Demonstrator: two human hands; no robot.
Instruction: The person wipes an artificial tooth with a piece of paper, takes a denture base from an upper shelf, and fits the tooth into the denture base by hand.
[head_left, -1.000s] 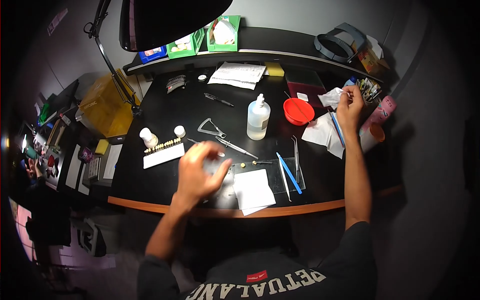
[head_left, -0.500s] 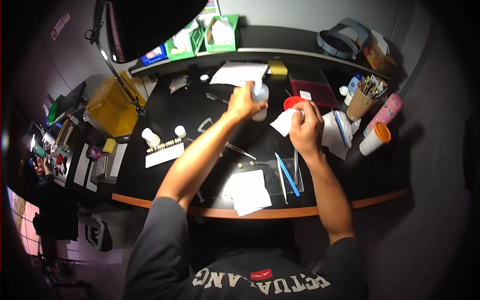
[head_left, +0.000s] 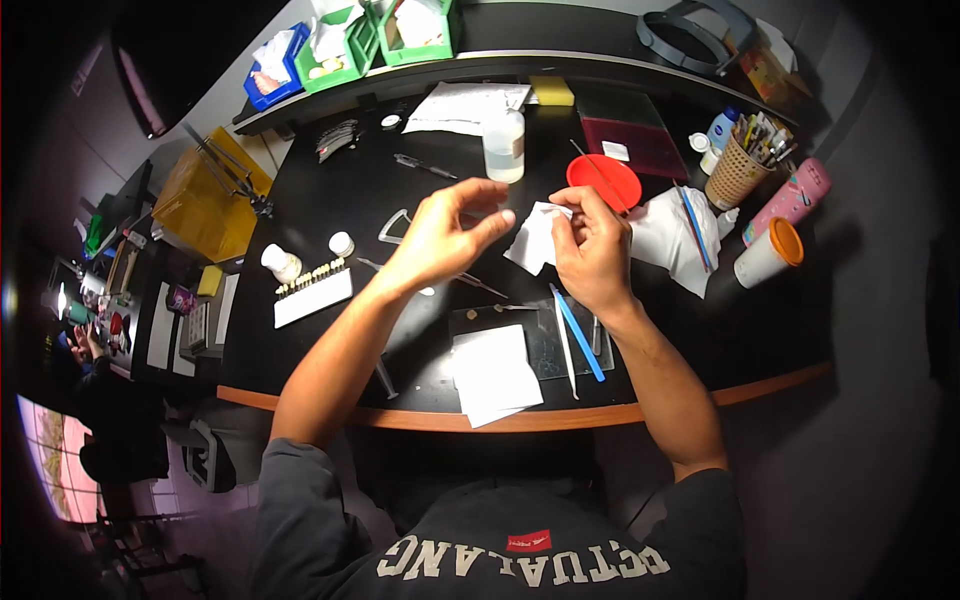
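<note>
My left hand hangs over the middle of the black desk, thumb and fingers apart, holding nothing. Just beyond its fingertips a translucent plastic bottle with clear liquid stands upright. Pinched in my right hand is a white tissue, its loose part hanging to the left. A red bowl with a thin stick across it sits behind the right hand. Nearer to me lie a blue-handled tool, a slim white tool and folded white paper.
On the left are a shade guide of tooth-coloured tabs and small white jars. To the right stand a cup of brushes, a pink bottle and an orange-lidded tumbler. Green bins line the back shelf. Another person sits far left.
My left hand has let go of the bottle, which now stands on the desk, and has drawn back toward me. The right hand with the tissue has moved slightly left, uncovering the red bowl.
</note>
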